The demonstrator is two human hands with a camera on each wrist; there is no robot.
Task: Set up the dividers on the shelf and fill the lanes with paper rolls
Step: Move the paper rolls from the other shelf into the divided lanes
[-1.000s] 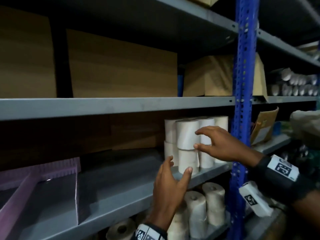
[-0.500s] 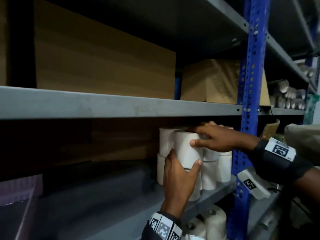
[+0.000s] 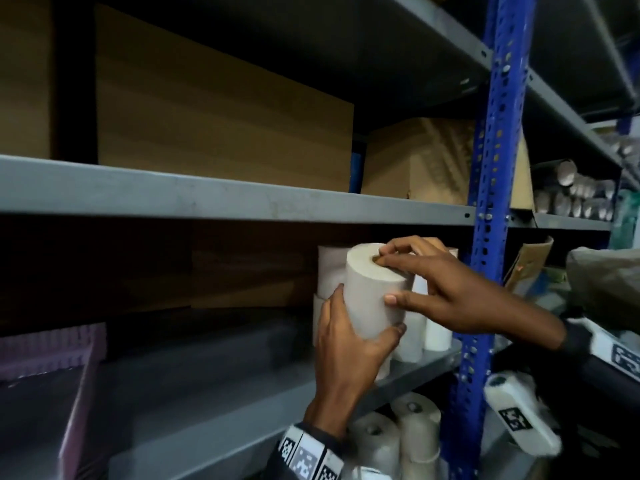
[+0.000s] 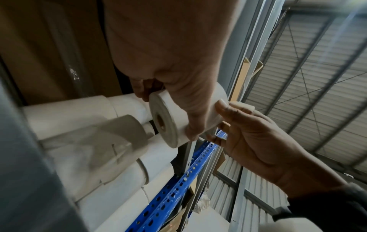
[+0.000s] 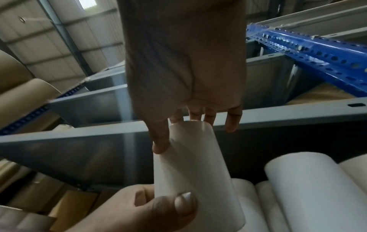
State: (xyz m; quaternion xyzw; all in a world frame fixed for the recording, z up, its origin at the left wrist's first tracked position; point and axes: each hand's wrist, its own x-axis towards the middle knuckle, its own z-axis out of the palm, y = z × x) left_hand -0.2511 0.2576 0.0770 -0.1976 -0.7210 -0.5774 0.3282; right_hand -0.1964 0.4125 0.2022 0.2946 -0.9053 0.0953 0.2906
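Now we have the paper roll (image 3: 372, 292) lifted and tilted off the stack of rolls (image 3: 429, 332) at centre right of the head view, where half a second ago it still sat on top. Our left hand (image 3: 349, 355) cups its lower end, fingers curled round it; our right hand (image 3: 446, 292) pinches the upper end, thumb on the side, fingertips at the core. We judge it ready to go to the pink divider (image 3: 74, 386) at lower left. No brand reads; only square coded tags on the wristbands (image 3: 308, 457).
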